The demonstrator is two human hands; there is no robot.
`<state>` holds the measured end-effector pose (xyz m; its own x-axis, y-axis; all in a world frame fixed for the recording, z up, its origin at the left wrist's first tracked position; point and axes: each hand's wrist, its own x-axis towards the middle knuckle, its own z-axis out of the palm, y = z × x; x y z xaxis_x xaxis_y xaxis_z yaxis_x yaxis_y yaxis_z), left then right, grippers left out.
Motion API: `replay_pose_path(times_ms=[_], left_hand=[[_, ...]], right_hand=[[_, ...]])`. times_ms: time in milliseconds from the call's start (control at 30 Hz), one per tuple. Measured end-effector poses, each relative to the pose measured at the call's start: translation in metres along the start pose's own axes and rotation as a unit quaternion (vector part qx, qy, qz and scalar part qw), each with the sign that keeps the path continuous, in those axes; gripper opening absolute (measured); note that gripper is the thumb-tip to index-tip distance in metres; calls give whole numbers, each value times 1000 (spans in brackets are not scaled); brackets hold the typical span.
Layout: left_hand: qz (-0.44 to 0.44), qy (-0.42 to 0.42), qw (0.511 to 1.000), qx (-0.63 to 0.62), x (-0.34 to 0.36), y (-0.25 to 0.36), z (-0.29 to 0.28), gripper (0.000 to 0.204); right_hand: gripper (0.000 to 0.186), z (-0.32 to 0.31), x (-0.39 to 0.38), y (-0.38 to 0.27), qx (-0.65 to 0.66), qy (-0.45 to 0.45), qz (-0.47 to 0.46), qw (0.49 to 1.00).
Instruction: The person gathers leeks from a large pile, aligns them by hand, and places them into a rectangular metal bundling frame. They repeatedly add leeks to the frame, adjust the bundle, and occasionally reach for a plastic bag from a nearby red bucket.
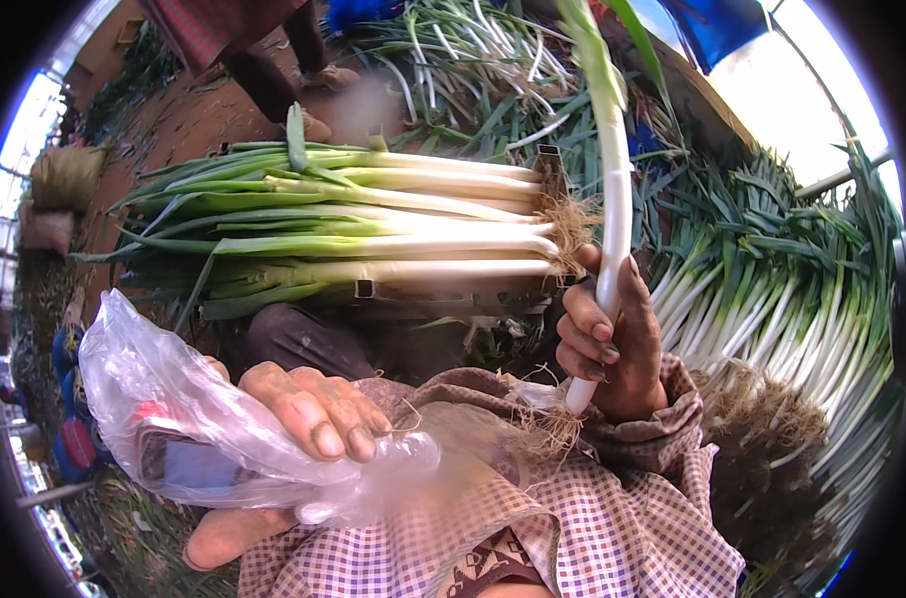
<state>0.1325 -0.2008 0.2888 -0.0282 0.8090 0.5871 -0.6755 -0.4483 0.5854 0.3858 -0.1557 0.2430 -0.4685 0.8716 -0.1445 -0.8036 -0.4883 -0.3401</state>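
My right hand [617, 344] is closed around the white stalk of a long leek [613, 209], held upright with its green top reaching past the upper edge. Its roots [551, 429] hang just above my lap, with a pale loose scrap of skin beside them. At the left, my left hand [318, 409] grips a crumpled clear plastic bag [154, 374], fingers across its top and thumb underneath. Inside the bag is something flat with blue and red patches that I cannot make out. Beyond my hands lies a stack of leeks [393, 214], roots to the right.
Many leeks [772, 309] lie in a dense row at the right, roots toward me. Another loose heap [483, 70] spreads at the back. A person's legs and feet [308, 85] stand at the far left on brown ground. My checkered garment [612, 518] covers my lap.
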Motion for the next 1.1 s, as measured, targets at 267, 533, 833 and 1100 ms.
replay_pose_path(times_ms=[267,533,833,1100], left_hand=[[-15,0,999,49,3,9,-31,92],[-3,84,995,54,3,-7,-47,94],[-31,120,992,12,-1,-20,-55,100],[6,114,993,13,4,-19,-62,103]], right_hand=[[41,-41,122,-20,-575,-16,104,811],[47,-179,215,-31,-918,40,56,390],[50,-117,220,7,-929,99,-14,357],[46,-107,309,84,-876,-113,-347,315]])
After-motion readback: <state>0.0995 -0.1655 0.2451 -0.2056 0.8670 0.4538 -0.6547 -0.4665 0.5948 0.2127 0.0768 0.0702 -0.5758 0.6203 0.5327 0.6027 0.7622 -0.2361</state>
